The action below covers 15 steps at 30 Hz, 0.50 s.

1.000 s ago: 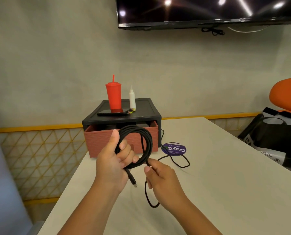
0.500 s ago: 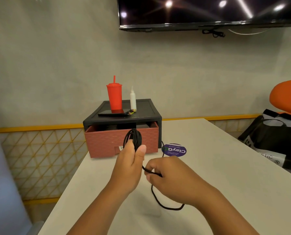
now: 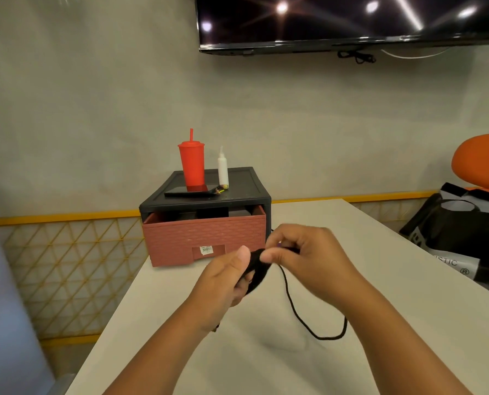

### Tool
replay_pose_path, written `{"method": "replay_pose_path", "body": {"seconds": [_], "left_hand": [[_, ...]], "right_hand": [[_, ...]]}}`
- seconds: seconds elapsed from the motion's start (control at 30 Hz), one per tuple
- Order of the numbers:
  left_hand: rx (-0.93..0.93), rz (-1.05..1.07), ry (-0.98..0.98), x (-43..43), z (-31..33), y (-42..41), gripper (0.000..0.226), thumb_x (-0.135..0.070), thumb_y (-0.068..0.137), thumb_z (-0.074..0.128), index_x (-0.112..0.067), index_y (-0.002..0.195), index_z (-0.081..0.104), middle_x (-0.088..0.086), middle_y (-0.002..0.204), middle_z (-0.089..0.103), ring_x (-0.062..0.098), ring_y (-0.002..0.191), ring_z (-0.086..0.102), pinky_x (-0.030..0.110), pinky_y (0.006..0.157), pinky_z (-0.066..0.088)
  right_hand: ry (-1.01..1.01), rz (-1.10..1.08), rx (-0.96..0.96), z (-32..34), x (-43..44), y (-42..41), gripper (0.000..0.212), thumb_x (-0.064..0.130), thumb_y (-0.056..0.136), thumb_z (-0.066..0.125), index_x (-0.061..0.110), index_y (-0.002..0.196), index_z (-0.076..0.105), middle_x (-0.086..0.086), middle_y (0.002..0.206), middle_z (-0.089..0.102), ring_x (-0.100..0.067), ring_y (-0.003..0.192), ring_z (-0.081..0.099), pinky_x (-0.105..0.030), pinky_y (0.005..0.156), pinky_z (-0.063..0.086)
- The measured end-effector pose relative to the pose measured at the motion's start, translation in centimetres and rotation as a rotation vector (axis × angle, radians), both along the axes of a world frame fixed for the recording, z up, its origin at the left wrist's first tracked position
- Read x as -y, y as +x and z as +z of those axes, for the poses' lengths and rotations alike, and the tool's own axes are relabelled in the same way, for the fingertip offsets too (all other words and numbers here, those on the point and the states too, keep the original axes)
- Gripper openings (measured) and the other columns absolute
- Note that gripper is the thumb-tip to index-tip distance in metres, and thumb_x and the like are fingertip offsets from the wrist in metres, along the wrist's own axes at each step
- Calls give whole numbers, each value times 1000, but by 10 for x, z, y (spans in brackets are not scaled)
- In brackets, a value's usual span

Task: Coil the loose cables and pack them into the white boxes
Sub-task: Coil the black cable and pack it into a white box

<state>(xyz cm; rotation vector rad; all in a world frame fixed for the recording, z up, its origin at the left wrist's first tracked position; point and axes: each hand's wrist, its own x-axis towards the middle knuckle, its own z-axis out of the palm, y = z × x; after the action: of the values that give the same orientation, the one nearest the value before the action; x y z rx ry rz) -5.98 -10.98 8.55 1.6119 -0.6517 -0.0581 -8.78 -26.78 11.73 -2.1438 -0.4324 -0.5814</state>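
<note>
1. Nearest me, a loose tail of the black cable [image 3: 323, 337] lies in a loop on the white table [image 3: 402, 269]. Its far end passes under my right forearm, so I cannot tell how much is left.
2. Just beyond, my hands are close together above the table. The left hand [image 3: 223, 283] is clamped round the coil [image 3: 257, 267], thumb over the top. The right hand [image 3: 309, 260] pinches the cable right beside the coil, where the tail leaves it.
3. My reading of progress: most of this cable looks wound, the tail remains to be wrapped, and nothing is packed. I see no white boxes in view, so packing lies ahead.
4. Farther back stands a drawer unit [image 3: 203, 238] with a black frame and a reddish woven-look drawer standing a little open. The small barcode sticker [image 3: 206, 250] on its front is too small to read.
5. On top of it are a red cup [image 3: 191, 166] with a straw, a white bottle [image 3: 222, 171] and a dark phone [image 3: 189, 192]. None has legible writing.
6. At right, a black bag [image 3: 451, 246] shows the letters "STIC" and an ® mark; the rest is lost in folds.
7. On the wall, a dark screen [image 3: 351, 21] shows only light reflections, with no brand I can read.
</note>
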Motion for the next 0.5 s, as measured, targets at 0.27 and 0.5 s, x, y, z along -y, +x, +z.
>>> {"method": "replay_pose_path", "body": {"seconds": [0.27,0.5], "left_hand": [[-215,-57,-315,6,9,-12,44,-47,83,45,-8,66,38,-5,39,22,7,32,17,22,40,26],[-283,-48,-342,17,11,-15,45,-56,70,47,-12,63,41,-1,46,34,9,37,28,20,40,25]], "right_hand": [[325,-35,98,-33,-18,24,45,51,88,35,18,76,64,1,76,56,-7,74,53,-19,69,43],[646,-207,78,-32,-34,19,54,57,79,26,17,47,45,11,38,44,-4,43,41,-16,48,37]]}}
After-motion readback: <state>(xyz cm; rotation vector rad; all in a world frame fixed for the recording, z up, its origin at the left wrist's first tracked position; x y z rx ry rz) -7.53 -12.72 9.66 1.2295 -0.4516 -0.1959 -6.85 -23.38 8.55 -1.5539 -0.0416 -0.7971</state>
